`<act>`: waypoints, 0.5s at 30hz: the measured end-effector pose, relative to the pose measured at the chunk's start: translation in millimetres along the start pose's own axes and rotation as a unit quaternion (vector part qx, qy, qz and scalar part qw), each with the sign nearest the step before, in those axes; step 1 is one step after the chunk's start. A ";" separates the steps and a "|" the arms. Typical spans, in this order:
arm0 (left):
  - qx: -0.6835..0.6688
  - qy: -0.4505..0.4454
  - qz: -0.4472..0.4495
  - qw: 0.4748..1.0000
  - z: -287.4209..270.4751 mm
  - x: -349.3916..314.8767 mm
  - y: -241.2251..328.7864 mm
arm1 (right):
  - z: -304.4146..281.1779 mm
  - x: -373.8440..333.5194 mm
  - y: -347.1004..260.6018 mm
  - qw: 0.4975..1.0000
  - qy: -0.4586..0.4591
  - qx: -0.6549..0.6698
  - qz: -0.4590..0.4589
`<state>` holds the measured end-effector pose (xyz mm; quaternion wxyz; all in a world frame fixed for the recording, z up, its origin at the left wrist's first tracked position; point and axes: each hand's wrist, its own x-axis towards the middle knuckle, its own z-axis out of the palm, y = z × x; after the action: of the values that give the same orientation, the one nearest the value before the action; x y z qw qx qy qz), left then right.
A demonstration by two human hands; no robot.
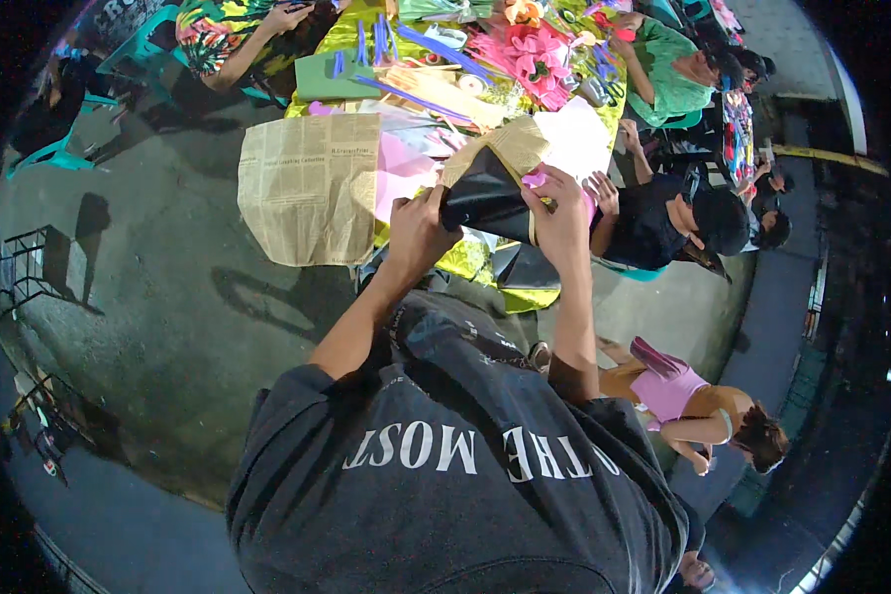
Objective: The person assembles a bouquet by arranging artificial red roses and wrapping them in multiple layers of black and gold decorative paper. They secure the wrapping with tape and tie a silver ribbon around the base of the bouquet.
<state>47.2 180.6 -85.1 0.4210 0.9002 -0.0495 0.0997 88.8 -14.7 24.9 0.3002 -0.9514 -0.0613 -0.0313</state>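
Note:
Between my two hands is a folded sheet of wrapping paper (488, 196), black on one face and tan newsprint on the other. My left hand (421, 233) grips its left edge, with the fingers closed on it. At the right edge my right hand (561, 210) pinches the paper. A small pink-purple piece (535, 180) shows at the right fingertips; whether it is held or stuck to the paper I cannot tell. Left of my hands, a larger newsprint-patterned sheet (309, 188) hangs over the table's edge beside a pale pink sheet (399, 180).
Yellow foil (465, 259) covers the crowded table. On it are pink paper flowers (537, 64), blue strips (445, 51), a green board (342, 77) and a white sheet (576, 139). A person in a black cap (720, 220) sits close on the right; others are around the table.

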 end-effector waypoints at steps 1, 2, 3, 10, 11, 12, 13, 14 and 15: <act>-0.005 0.002 -0.001 1.000 -0.5 1.0 0.3 | 0.0 0.8 5.6 0.996 -0.019 0.079 0.029; -0.006 0.000 -0.002 1.000 -0.7 2.1 0.6 | 0.8 0.1 12.4 0.991 -0.024 0.121 0.051; -0.006 -0.002 -0.003 1.000 -1.0 3.4 0.9 | 1.7 -1.4 19.6 0.984 -0.027 0.163 0.073; -0.017 -0.023 -0.011 1.000 -6.7 5.5 -4.7 | -8.4 -11.8 14.6 0.999 -0.020 -0.032 -0.003; -0.015 -0.026 -0.012 0.999 -6.0 5.7 -4.4 | -9.8 -12.0 15.6 0.999 -0.022 -0.033 -0.002; -0.014 -0.029 -0.013 0.999 -5.2 6.2 -4.0 | -11.0 -11.8 18.1 0.999 -0.025 -0.021 0.001; -0.011 -0.031 -0.015 0.999 -4.2 6.7 -4.4 | -12.0 -10.5 21.0 1.000 -0.027 -0.009 0.003; -0.015 -0.022 -0.013 1.000 -2.9 7.2 -4.3 | -13.0 -9.9 22.7 1.000 -0.030 0.004 0.006; -0.019 -0.013 -0.012 1.000 -1.2 7.6 -3.8 | -14.4 -10.0 23.4 0.999 -0.034 0.025 0.007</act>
<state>55.1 183.9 -85.5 0.4387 0.8938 -0.0460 0.0816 81.7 -43.0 22.4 0.3221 -0.9444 -0.0656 0.0050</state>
